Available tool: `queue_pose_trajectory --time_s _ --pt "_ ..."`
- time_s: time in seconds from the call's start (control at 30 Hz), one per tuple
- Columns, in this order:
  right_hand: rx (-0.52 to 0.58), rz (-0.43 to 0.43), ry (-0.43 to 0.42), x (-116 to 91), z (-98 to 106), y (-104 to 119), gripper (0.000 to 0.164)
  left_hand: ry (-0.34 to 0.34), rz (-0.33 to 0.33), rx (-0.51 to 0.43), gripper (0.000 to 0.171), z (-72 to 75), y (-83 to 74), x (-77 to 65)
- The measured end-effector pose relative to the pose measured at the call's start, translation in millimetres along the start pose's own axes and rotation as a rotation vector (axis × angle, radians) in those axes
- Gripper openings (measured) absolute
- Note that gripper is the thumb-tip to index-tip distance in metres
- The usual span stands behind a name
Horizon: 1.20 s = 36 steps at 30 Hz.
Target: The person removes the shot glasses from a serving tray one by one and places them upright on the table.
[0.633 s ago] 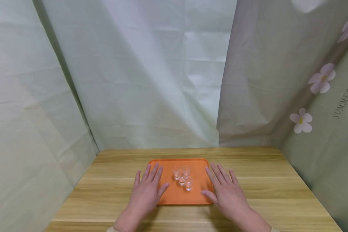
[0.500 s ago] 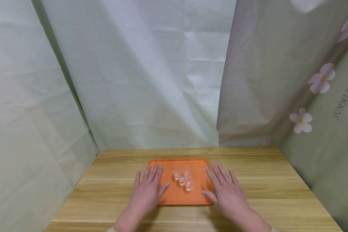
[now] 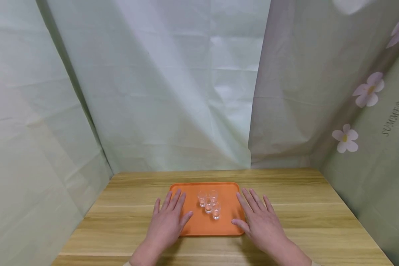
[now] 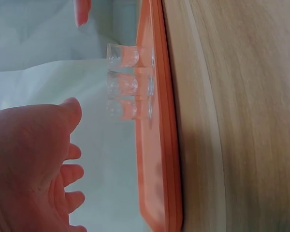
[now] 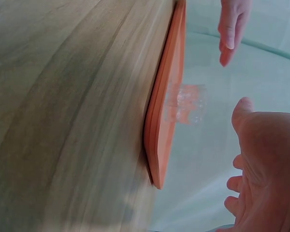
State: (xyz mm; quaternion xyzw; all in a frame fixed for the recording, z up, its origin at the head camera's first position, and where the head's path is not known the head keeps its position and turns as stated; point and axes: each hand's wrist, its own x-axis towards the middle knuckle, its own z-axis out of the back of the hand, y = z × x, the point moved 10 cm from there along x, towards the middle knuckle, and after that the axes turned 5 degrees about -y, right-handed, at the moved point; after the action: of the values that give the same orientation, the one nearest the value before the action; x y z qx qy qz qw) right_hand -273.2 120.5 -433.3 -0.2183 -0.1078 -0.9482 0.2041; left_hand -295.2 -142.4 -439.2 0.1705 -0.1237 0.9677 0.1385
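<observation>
clear cups (image 3: 216,212), four in number, stand upright in a tight cluster near the middle of the orange tray (image 3: 199,229), which lies flat on the wood-grained surface (image 3: 306,240). both grips are unloaded: the left grip (image 3: 165,225) hovers across the tray's left edge and the right grip (image 3: 262,223) across its right edge, fingers extended and spread, each thumb angled inward. the wrist views show both raised, touching neither tray nor cups. the posture reads as a ready position. where a cup is handled, start with the one closest to the person, as it should offer the most finger room; pinch lightly between thumb and fingertips, lift straight up, then travel sideways. caution: narrow bases and close spacing may let one cup topple its neighbour. contact between cups cannot be confirmed, because their outlines overlap. materials: the cups are transparent and smooth, with open rims and thick-looking bases; glass or rigid plastic cannot be told. expect slick walls. the tray has rounded corners, a low raised rim and an even finish, probably moulded plastic. the surface carries long pale and brown grain streaks. creased, pale green sheeting (image 3: 173,111) hangs behind.
</observation>
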Motion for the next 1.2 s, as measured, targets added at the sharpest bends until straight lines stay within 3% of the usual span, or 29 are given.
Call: queue_pose_trajectory --time_s 0.3,1.2 --pt "0.002 -0.009 0.027 -3.5 -6.5 -2.5 0.079 -0.005 0.021 -0.019 0.068 -3.2 10.6 -2.0" --pt "0.079 -0.059 0.254 -9.1 -45.1 -9.9 0.079 0.073 0.094 -0.009 0.063 -28.0 57.9 -15.6"
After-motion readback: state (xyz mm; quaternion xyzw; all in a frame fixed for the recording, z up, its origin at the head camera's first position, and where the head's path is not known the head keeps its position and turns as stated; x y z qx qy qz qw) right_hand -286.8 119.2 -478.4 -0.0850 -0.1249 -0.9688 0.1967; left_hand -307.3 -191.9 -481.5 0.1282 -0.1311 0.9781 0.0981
